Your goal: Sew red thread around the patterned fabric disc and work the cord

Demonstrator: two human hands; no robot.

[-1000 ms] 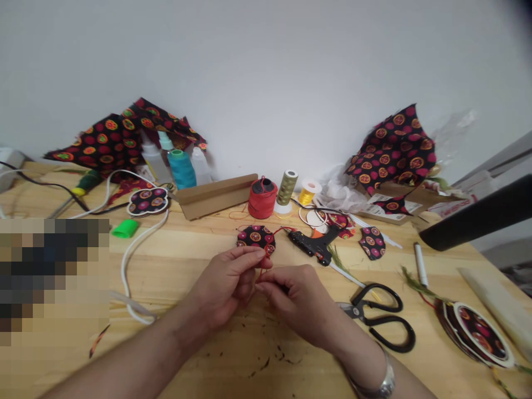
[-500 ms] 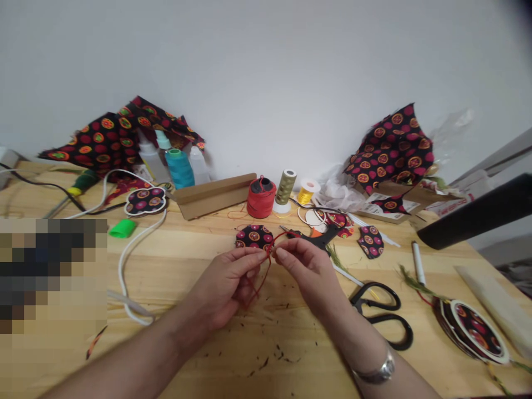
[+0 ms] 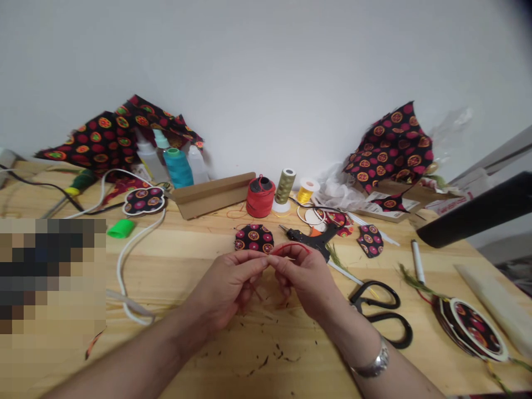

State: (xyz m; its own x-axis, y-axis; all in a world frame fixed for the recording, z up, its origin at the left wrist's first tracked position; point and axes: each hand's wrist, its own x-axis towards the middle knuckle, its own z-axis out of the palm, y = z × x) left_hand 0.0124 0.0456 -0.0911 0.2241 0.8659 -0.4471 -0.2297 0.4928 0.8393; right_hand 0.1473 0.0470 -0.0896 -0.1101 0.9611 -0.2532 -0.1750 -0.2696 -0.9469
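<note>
Red thread (image 3: 291,249) sits pinched between my left hand (image 3: 226,285) and right hand (image 3: 303,282) fingers; any slackening could lose it.

My right hand (image 3: 303,282) can move forward only as far as the hot glue gun (image 3: 311,238), and the black-handled scissors (image 3: 376,313) block its way toward the table's right edge. My left hand (image 3: 226,282) can swing left over the table (image 3: 174,277) until the white cord (image 3: 124,266). Straight ahead sits the patterned fabric disc (image 3: 253,238).

black-handled scissors (image 3: 386,317), hot glue gun (image 3: 305,236)
</note>
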